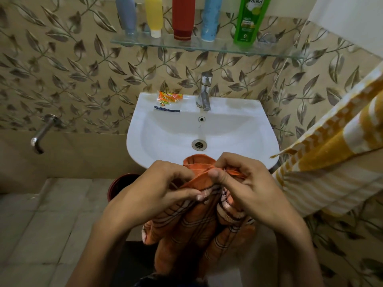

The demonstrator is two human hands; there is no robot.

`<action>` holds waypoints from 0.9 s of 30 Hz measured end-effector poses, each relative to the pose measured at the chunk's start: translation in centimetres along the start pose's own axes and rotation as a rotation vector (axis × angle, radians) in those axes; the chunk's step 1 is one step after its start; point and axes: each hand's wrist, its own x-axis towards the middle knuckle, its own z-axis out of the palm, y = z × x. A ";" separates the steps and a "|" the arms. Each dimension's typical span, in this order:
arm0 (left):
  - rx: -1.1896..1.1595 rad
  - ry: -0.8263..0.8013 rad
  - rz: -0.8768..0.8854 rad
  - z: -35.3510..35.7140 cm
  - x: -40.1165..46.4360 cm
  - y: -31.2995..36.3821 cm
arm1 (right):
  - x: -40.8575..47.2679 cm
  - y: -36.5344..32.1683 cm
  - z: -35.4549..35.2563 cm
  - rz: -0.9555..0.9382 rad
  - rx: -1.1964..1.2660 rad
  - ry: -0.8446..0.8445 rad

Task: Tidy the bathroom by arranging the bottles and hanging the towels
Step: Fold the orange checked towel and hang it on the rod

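An orange checked towel (pixel 192 228) hangs bunched in front of the white sink (pixel 145 146). My left hand (pixel 157 189) pinches its top edge from the left, and my right hand (pixel 246 183) grips the same edge from the right. A yellow and white striped towel (pixel 331 154) hangs along the right wall. On the glass shelf (pixel 269 51) above the sink stand several bottles: grey (pixel 126 15), yellow (pixel 154 16), red (pixel 183 17), light blue (pixel 211 19) and green (pixel 249 19).
A chrome faucet (pixel 204 94) rises at the sink's back. An orange sachet (pixel 169 97) and a dark razor (pixel 166 109) lie on the sink's left rim. A wall tap (pixel 42 133) juts out at left. A dark red bucket (pixel 120 187) stands under the sink on the tiled floor.
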 end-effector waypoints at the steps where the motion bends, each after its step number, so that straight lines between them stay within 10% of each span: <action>1: 0.016 -0.008 -0.014 0.0 0.1 -0.1 | 0.0 0.0 0.0 -0.008 0.016 0.014; 8: 0.334 -0.079 -0.191 0.1 0.6 -1.8 | -0.2 -0.5 -1.6 -0.120 0.190 0.105; 16: -0.186 -0.097 0.182 0.6 0.4 1.1 | -0.3 -0.2 -2.6 -0.091 0.120 0.162; 20: -0.310 -0.138 0.098 1.2 0.5 1.3 | -0.1 -0.2 -2.7 -0.085 0.115 0.200; 27: -0.182 0.185 0.178 2.6 1.2 1.9 | 0.2 -0.2 -2.5 -0.099 0.149 0.176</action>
